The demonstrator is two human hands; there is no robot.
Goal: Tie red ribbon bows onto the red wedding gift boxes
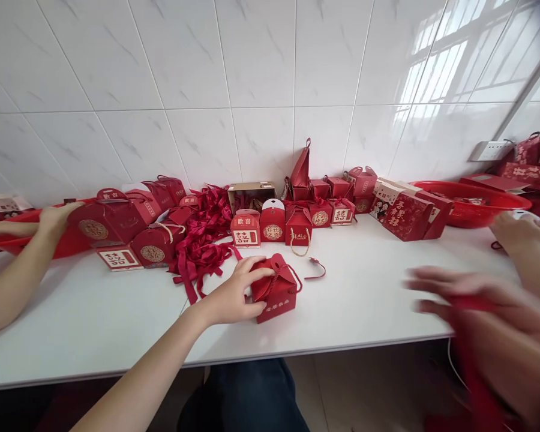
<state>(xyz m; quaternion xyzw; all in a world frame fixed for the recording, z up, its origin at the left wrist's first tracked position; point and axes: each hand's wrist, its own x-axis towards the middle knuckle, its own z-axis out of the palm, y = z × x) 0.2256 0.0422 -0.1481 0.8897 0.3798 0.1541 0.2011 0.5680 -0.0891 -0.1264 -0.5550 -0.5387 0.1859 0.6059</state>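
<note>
My left hand is closed around the left side of a small red gift box, which stands upright on the white table. This box has a folded top with a twisted red cord handle and pale lettering on its front. At the lower right, close to the camera, my right hand is smeared by motion. A red ribbon hangs down from it past the table's front edge. A short red cord piece lies just behind the box.
A heap of red ribbons lies left of centre. Several finished boxes line the wall, beside an open carton. Larger boxes stand right, near a red basin. Other people's hands work at both sides.
</note>
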